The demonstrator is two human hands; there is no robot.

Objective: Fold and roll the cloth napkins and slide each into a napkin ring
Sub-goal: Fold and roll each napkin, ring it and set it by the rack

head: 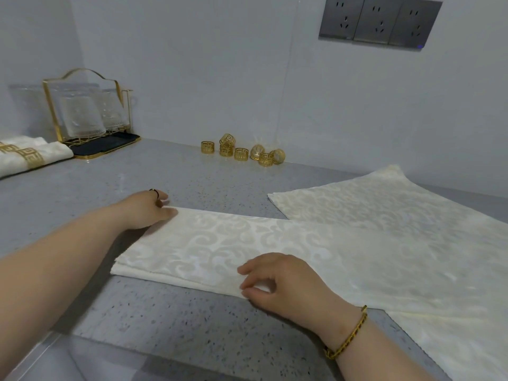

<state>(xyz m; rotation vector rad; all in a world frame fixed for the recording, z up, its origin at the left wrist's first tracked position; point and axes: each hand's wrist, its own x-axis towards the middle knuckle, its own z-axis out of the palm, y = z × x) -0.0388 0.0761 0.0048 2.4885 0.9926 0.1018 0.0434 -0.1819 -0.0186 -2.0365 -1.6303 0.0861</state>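
Cream napkin (220, 243) is pinched at the near edge by the right hand (280, 281); grip of the left hand (145, 210) cannot be told. Layers could be misaligned by uneven pulling.

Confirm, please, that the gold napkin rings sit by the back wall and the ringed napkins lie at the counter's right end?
No: the head view shows the ringed napkins at the left end; the gold napkin rings are as stated.
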